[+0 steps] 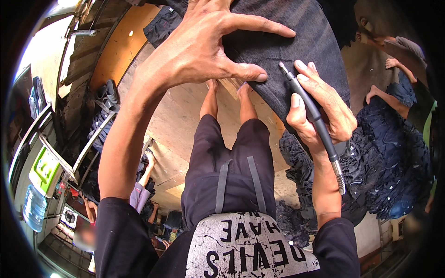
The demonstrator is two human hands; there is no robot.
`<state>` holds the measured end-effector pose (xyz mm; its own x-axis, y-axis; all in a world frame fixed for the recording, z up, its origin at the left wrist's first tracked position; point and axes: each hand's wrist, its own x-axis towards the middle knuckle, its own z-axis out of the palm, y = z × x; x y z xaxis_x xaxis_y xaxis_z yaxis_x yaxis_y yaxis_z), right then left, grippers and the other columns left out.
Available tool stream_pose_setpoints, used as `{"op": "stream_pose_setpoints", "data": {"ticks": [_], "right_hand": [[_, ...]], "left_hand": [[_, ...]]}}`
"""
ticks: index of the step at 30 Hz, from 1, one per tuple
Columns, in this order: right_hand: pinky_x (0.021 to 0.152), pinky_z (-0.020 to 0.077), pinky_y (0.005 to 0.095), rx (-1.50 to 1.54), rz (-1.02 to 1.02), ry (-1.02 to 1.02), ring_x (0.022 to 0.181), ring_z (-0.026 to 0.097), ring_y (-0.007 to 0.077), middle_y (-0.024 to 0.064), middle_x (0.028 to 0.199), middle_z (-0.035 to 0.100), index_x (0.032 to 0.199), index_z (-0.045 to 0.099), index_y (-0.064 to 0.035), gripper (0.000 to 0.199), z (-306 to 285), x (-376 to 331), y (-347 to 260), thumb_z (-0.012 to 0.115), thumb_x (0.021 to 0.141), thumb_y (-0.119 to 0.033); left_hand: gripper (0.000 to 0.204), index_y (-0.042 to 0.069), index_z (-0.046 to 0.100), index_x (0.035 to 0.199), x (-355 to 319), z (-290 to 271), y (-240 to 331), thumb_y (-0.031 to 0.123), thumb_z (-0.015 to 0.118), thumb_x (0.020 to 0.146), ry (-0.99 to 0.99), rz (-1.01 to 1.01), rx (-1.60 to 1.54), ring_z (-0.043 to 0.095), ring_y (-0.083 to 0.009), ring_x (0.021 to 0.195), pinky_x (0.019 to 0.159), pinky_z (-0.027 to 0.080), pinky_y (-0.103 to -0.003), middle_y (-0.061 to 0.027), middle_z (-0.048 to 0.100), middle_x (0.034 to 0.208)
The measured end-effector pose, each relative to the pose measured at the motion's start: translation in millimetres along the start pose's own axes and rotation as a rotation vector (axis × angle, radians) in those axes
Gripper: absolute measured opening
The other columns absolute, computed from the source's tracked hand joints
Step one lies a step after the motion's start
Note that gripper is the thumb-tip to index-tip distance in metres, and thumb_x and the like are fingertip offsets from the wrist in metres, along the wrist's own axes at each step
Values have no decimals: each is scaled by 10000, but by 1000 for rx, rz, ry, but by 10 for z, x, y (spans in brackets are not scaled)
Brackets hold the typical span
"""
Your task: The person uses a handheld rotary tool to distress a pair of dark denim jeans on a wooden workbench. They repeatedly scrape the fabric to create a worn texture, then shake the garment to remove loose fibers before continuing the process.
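The left hand (204, 52) lies with thumb and forefinger spread on the dark denim garment (315, 37), above the knees. The right hand's (334, 116) fingers pinch a black pen-shaped handpiece (304, 98); its tip perhaps touches the cloth.

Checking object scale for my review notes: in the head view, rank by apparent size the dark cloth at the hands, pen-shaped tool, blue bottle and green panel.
1. Dark cloth
2. Pen-shaped tool
3. Blue bottle and green panel: they look too alike to rank.
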<state>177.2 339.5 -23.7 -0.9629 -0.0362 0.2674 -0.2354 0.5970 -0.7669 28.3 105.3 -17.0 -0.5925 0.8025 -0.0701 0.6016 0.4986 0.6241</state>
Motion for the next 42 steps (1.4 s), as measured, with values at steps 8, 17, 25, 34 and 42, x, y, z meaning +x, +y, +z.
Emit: {"op": "stream_pose_setpoints", "data": {"ticks": [8,17,25,34,42], "right_hand": [[1115,607,513,48,3,-31,1177,797,393,291,1177,809,1097,768,104,307,-47,15,5,717,797,68],[1114,597,540,271,33,152,1161,787,427,317,1172,791,1218,716,111,309,-66,-69,119,638,931,25],[1055,586,433,206,318,615,1160,781,301,181,1113,795,1111,709,-6,214,-517,-449,-73,737,1099,-218],[794,541,394,-8,644,621,877,696,237,106,897,686,1039,694,-63,193,-234,-259,-48,796,887,-4],[787,539,423,-257,347,890,845,696,361,164,875,663,965,672,-19,151,-1003,-1432,98,623,852,68]], "left_hand": [[715,411,772,1422,23,-10,-4,615,950,760,-14,-11,21,-127,-508,1698,1302,-83,-766,-166,149,1859],[784,397,759,1436,11,48,-72,693,926,729,98,19,3,20,-444,1721,1346,-104,-670,-141,268,1832],[1153,5,323,1713,325,-539,-169,540,915,881,733,-340,114,413,-455,1570,1304,328,-548,-286,447,1676],[742,-90,746,1148,845,-520,-621,560,930,840,149,-767,-896,797,-345,944,908,644,-450,-229,810,1083],[631,-77,628,1455,644,298,276,257,878,981,38,-592,-952,760,-272,1134,979,619,-389,-186,766,1289]]}}
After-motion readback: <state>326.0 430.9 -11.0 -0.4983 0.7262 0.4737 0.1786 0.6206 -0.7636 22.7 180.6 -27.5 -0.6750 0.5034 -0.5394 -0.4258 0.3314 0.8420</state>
